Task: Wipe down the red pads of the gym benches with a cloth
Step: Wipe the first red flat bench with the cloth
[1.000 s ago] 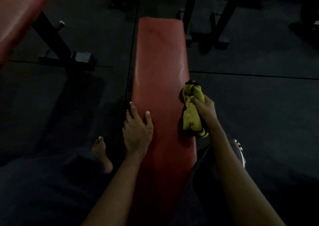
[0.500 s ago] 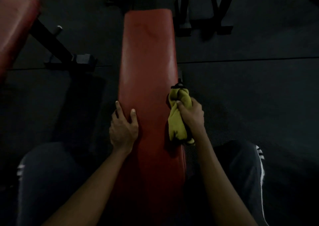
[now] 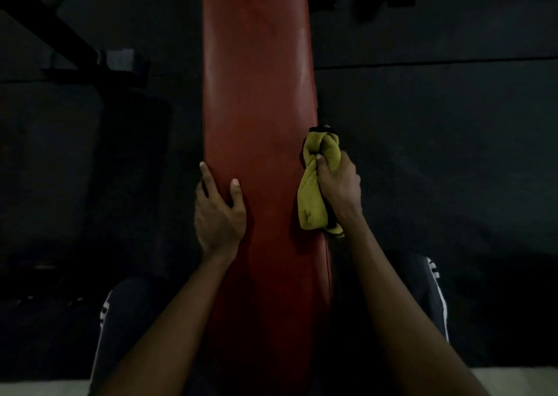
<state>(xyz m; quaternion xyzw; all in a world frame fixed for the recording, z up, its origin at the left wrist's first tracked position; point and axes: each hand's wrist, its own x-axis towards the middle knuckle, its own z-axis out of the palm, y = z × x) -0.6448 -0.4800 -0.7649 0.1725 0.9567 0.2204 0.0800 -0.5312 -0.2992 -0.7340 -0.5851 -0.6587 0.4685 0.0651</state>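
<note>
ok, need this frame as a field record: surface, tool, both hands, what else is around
surface: long red padded bench top, running away from the camera, centre of view
tool: bunched yellow cloth, against the pad's right edge
right hand: grips the cloth, fingers curled round it
left hand: rests on the pad's left edge, thumb on top, holds nothing
floor: dark gym floor
other: black metal frame, upper left; dark trousers with white stripes, either side of the bench
lighting: dim
</note>
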